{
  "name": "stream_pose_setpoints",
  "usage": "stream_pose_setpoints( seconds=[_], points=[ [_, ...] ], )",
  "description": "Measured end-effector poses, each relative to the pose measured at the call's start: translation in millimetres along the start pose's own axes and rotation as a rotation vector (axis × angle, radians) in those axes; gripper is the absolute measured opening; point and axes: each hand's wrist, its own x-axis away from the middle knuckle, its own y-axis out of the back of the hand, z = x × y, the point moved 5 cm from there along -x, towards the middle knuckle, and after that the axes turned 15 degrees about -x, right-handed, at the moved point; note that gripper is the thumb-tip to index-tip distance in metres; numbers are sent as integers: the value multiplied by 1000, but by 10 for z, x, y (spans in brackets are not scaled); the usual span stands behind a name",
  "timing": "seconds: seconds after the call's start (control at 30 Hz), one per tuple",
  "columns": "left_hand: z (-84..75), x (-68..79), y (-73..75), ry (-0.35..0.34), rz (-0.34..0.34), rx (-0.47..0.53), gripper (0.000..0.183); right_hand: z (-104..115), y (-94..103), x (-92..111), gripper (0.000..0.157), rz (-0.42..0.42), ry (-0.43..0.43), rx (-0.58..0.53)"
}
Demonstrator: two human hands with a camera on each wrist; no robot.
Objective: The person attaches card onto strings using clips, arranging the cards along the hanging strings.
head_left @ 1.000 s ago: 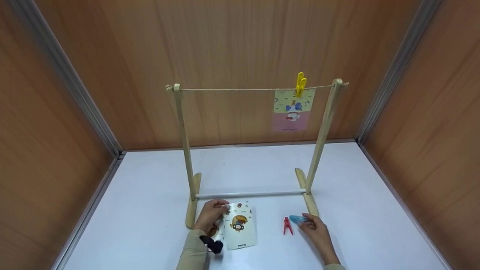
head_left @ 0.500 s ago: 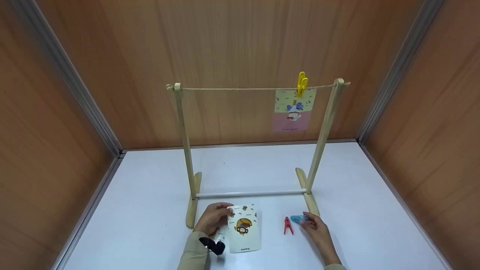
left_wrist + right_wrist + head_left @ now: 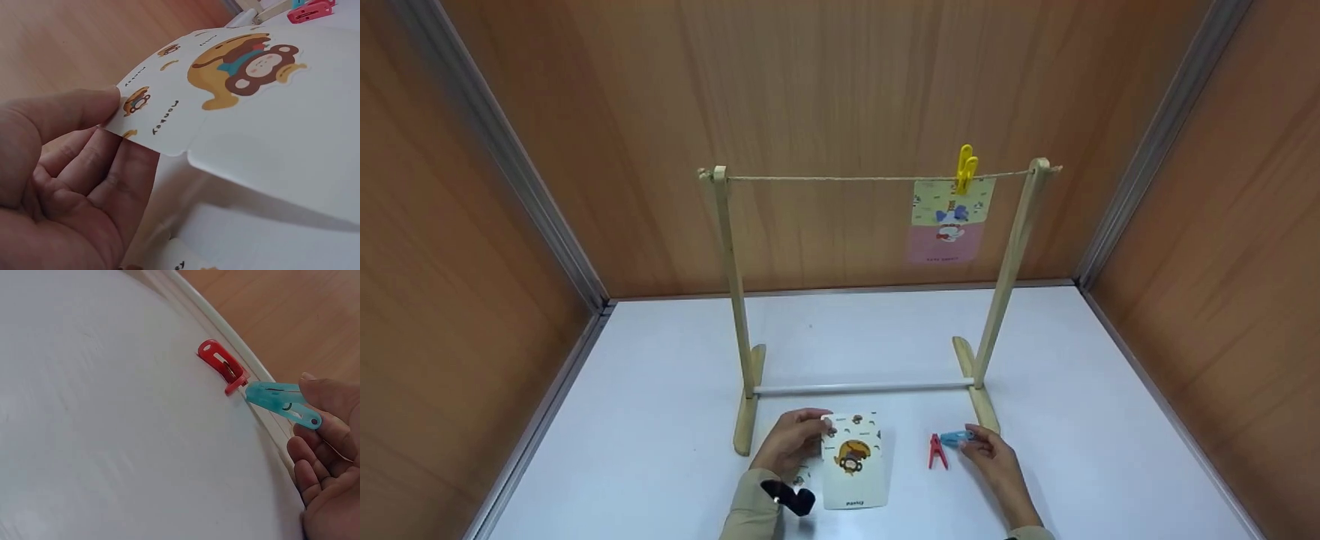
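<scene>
Your left grip (image 3: 793, 442) pinches a round-cornered white card (image 3: 851, 465) printed "Monkey"; your right grip (image 3: 994, 459) pinches a translucent blue clothespin (image 3: 274, 397).

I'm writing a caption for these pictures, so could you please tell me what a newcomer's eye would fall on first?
Probably the yellow clothespin pinning a green-and-pink card to the rope, near the right post. Next, low in the head view, come the monkey card that the left hand holds and the blue clothespin in the right hand, just beside the red clothespin.
</scene>
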Motion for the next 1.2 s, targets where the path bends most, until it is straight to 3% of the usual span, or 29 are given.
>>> stream_pose_setpoints(
  seconds=[0.17, 0.53, 0.87, 1.2],
  points=[
    [-32, 40, 0, -35, 1, -19, 45, 26, -18, -1, 48, 17, 11, -29],
    [-85, 61, -10, -24, -23, -51, 37, 76, 10, -49, 53, 10, -51, -43],
    [-198, 77, -37, -123, -40, -23, 34, 131, -28, -17, 52, 27, -94, -136],
    [-402, 95, -88, -128, -117, -46, 35, 335, -87, -41, 52, 25, -44, -128]
  ],
)
